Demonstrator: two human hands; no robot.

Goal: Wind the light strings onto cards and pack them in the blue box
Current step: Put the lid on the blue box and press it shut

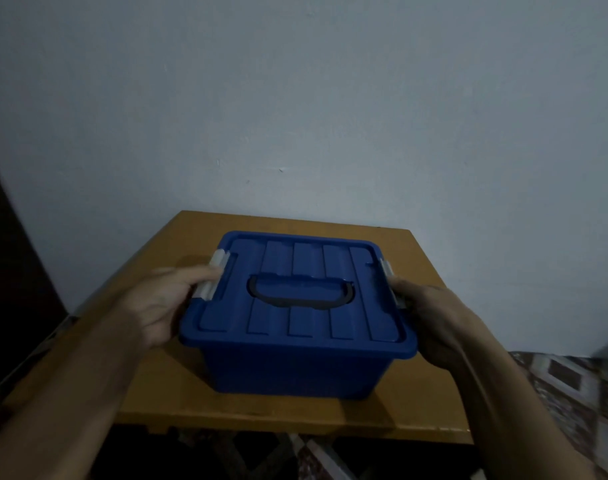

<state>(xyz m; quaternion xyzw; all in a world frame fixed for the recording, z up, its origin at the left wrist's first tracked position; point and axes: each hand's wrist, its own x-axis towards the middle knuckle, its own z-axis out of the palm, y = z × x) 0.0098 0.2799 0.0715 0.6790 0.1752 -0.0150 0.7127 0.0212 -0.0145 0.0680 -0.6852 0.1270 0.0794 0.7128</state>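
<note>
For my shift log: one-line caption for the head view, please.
The left hand and right hand hold the lidded blue box at its white side latches, on a wooden table.

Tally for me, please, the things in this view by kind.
blue box: 1
white latches: 2
black handle: 1
hands: 2
table: 1
Total: 7
</note>
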